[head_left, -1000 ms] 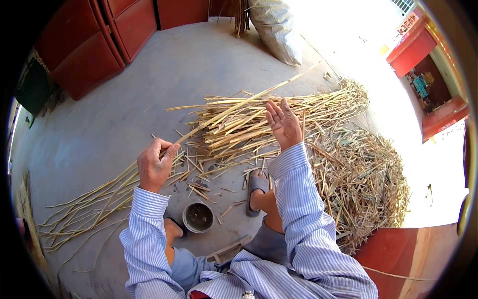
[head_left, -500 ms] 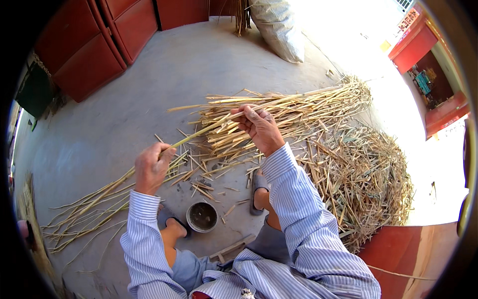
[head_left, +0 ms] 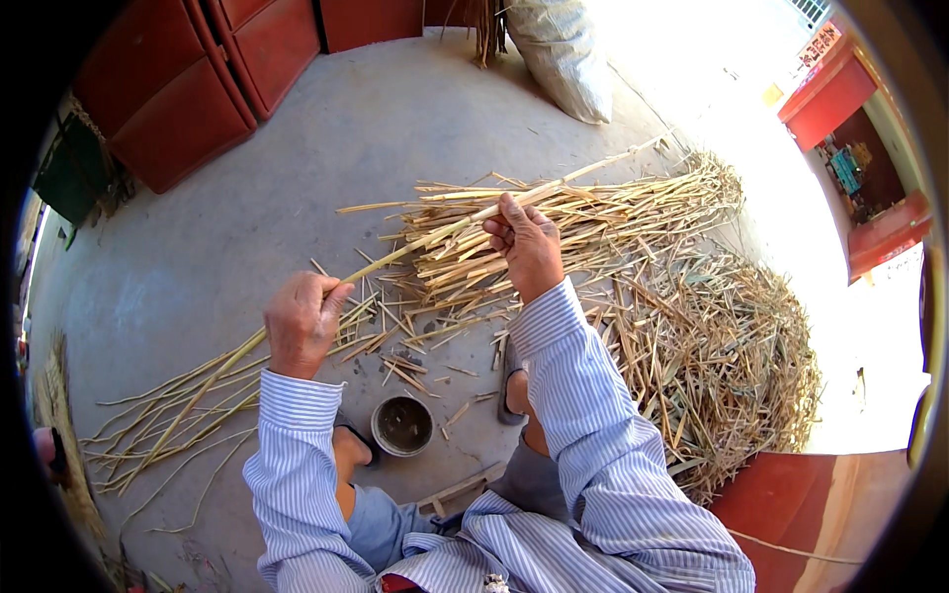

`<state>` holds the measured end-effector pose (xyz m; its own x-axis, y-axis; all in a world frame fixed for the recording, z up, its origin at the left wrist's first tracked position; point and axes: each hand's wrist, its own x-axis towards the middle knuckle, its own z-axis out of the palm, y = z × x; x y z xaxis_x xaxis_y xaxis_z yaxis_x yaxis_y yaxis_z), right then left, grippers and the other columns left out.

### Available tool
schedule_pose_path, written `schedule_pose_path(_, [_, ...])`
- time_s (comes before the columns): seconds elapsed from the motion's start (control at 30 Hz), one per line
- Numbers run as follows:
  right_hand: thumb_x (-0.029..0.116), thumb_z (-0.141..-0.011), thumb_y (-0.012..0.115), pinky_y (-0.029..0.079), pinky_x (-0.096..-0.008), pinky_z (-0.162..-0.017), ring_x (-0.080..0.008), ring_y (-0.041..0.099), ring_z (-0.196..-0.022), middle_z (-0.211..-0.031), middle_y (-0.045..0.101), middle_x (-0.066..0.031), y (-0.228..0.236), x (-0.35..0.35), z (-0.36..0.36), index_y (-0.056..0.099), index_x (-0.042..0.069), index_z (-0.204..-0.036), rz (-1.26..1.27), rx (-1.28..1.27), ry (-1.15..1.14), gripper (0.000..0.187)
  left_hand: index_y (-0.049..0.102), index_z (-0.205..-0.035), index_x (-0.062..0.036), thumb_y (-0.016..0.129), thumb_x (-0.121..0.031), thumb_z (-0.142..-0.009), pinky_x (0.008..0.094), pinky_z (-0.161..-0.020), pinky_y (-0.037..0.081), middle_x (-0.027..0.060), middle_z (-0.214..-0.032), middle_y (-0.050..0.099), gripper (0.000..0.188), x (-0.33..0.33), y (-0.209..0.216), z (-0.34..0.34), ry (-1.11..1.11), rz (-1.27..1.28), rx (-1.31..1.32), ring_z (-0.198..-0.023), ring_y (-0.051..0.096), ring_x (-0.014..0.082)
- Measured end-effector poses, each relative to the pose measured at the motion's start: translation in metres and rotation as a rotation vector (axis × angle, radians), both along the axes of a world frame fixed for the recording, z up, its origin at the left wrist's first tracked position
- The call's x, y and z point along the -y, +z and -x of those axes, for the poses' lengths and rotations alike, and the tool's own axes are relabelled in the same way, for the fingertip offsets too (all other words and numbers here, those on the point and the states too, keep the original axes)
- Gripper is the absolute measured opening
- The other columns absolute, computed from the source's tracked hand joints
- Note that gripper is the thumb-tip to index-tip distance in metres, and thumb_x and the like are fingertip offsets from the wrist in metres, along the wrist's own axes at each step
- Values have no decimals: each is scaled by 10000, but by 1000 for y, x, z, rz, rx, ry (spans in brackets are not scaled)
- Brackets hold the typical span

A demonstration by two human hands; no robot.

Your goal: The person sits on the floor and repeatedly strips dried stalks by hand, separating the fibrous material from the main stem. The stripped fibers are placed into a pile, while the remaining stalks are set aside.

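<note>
Stalk (head_left: 425, 242) hidden inside left hand (head_left: 300, 322); sack (head_left: 563, 54) top cut off.

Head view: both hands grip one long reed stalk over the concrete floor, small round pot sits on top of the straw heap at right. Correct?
Not quite. In the head view the small round pot stands on the bare concrete floor between the feet, not on the straw heap. Left hand and right hand do grip one reed stalk.

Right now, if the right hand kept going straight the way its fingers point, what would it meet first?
The right hand pinches a long pale straw stalk, fingers pointing up-left. Going on, it would probably first meet the pile of cut dry stalks spread on the grey concrete floor, though depth is unclear.
</note>
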<state>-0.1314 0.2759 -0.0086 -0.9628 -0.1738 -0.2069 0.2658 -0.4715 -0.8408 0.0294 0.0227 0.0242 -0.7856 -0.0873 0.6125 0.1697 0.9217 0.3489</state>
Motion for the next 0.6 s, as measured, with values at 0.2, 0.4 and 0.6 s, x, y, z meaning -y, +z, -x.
schedule_pose_path(0.2, [285, -930, 666, 520, -215, -626, -111, 659, -730, -828, 681, -33, -1, 0, -2, 628, 63, -934, -64, 3, 84, 225, 629, -823, -36, 751, -220, -813, 374, -579, 480, 108, -731, 657, 221, 27, 1, -15, 31, -261, 246, -642, 631, 273])
schedule_pose_path(0.4, [273, -933, 661, 527, -231, -644, -129, 663, -744, -838, 677, -50, 0, 24, -24, 632, 32, -961, -90, 14, 156, 245, 644, -818, -30, 745, -216, -822, 360, -554, 463, 111, -703, 654, 212, -4, -7, 1, -26, -247, 225, -616, 625, 257])
schedule_pose_path(0.6, [292, -958, 616, 523, -195, -564, -122, 671, -789, -916, 680, -77, -23, -72, 49, 588, 36, -1003, 94, 132, -382, 262, 646, -788, -3, 751, -201, -827, 308, -565, 467, 101, -692, 669, 227, 39, -15, -17, -24, -492, 330, -608, 617, 162])
